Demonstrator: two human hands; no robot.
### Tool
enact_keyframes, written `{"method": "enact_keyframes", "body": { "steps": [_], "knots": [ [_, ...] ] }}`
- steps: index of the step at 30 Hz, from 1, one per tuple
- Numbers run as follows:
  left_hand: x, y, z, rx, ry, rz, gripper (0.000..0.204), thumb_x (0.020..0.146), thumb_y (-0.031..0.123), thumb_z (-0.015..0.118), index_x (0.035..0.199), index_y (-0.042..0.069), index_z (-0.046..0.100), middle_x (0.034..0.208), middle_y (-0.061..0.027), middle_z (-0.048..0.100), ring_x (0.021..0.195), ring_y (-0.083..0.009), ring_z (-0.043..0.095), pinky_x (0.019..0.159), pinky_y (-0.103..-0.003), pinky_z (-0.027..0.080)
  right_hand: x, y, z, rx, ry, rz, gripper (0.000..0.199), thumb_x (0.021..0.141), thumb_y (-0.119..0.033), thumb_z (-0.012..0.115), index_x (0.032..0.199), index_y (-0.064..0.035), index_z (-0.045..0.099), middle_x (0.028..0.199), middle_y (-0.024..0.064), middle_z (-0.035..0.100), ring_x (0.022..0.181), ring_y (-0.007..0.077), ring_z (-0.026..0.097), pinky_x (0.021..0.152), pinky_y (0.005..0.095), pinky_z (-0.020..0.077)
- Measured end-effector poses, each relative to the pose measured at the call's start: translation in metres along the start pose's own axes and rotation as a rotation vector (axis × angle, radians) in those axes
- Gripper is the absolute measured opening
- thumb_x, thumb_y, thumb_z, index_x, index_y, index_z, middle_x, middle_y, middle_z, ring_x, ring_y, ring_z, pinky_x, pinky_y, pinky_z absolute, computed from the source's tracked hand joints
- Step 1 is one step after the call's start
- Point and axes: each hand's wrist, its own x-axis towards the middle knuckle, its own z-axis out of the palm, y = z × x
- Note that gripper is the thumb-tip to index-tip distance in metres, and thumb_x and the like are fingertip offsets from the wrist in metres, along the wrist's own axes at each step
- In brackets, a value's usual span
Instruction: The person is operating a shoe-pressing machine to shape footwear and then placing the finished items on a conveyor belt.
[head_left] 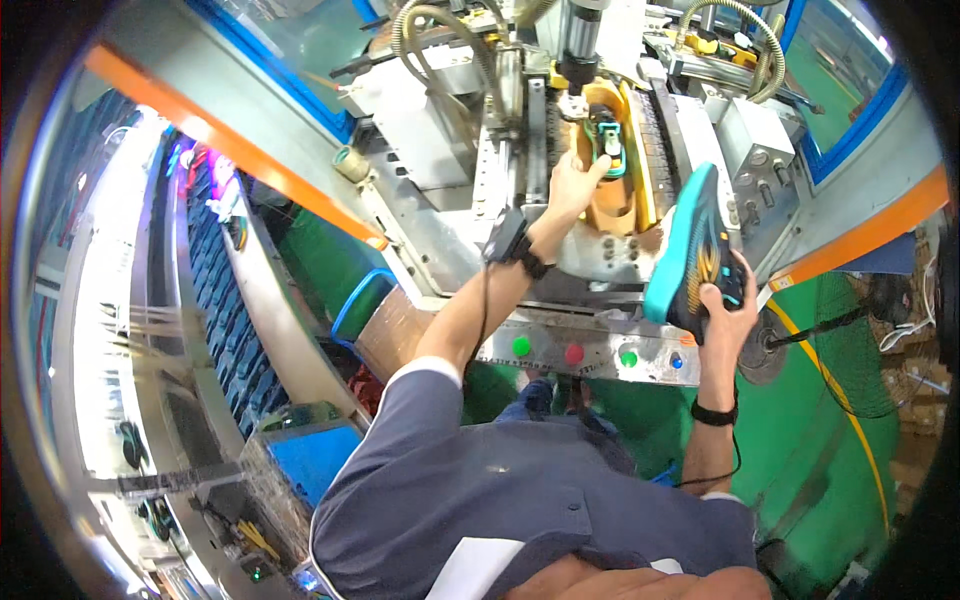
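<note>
My right hand (728, 312) is wrapped around a dark sneaker (704, 265), held on its side with its teal sole facing left. It is outside the press, right of the yellow mould. My left hand (578, 185) reaches into the machine, fingers apart, with the thumb against the near end of another dark shoe (607, 138) with teal trim. That shoe sits in the yellow mould (612, 215). My other left fingertips are beside the mould's left side, partly hidden. Black bands circle both wrists, with thin cables attached.
A dark piston (582, 50) hangs over the mould. Steel blocks and hoses flank it. Along the front edge runs a panel with green (521, 346), red (574, 353) and blue buttons. A conveyor (215, 290) stands at left, a wire mesh basket (850, 345) at right.
</note>
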Motion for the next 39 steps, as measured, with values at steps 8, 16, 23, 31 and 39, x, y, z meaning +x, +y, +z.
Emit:
{"method": "enact_keyframes", "body": {
  "steps": [8, 16, 23, 31, 39],
  "knots": [
    [0.157, -0.066, 0.057, 0.283, 0.155, -0.179, 0.087, 0.073, 0.027, 0.071, 0.142, -0.006, 0.028, 0.130, -0.0319, 0.051, 0.121, -0.0405, 0.052, 0.104, -0.043, 0.041, 0.031, -0.017, -0.017, -0.279, 0.276, -0.038, 0.052, 0.076, 0.000, 0.064, 0.126, 0.0035, 0.053, 0.117, 0.0104, 0.059, 0.103, 0.0173, 0.057, 0.095, 0.0313, 0.0446],
    [0.073, -0.027, -0.052, -0.680, -0.111, -0.327, 0.030, 0.076, 0.004, 0.074, 0.104, 0.000, 0.063, 0.099, -0.0121, 0.068, 0.084, -0.0203, 0.067, 0.070, -0.033, 0.056, 0.183, -0.026, 0.065, -0.718, 0.011, -0.033, 0.043, 0.074, -0.017, 0.073, 0.111, 0.0022, 0.063, 0.090, 0.0088, 0.068, 0.082, 0.0145, 0.063, 0.075, 0.0270, 0.0506],
    [-0.113, 0.012, -0.184, -0.533, -0.051, -0.260, 0.060, 0.073, 0.015, 0.079, 0.122, -0.008, 0.053, 0.110, -0.0130, 0.062, 0.095, -0.0198, 0.062, 0.089, -0.033, 0.049, 0.258, 0.031, 0.257, -1.256, -0.519, 0.099, 0.046, 0.065, -0.030, 0.077, 0.095, 0.0045, 0.069, 0.092, 0.0212, 0.070, 0.084, 0.0307, 0.069, 0.075, 0.0358, 0.0532],
    [-0.291, 0.016, -0.261, -0.603, 0.562, -0.270, 0.048, 0.080, 0.007, 0.068, 0.124, -0.004, 0.052, 0.114, -0.0117, 0.062, 0.095, -0.0219, 0.065, 0.088, -0.035, 0.052, 0.240, 0.184, 0.299, -1.239, -0.223, -0.213, 0.051, 0.077, -0.026, 0.064, 0.115, 0.0018, 0.044, 0.100, 0.0279, 0.066, 0.093, 0.0441, 0.066, 0.083, 0.0497, 0.0516],
    [-0.372, -0.026, -0.205, -0.730, 1.021, -0.335, 0.038, 0.087, 0.005, 0.063, 0.123, 0.000, 0.055, 0.115, -0.0078, 0.063, 0.100, -0.0169, 0.063, 0.086, -0.031, 0.052, 0.054, 0.071, 0.252, -0.596, -0.649, -0.465, 0.029, 0.081, -0.015, 0.067, 0.107, -0.0027, 0.061, 0.096, 0.0171, 0.066, 0.091, 0.0351, 0.063, 0.080, 0.0416, 0.0503]
  ]
}}
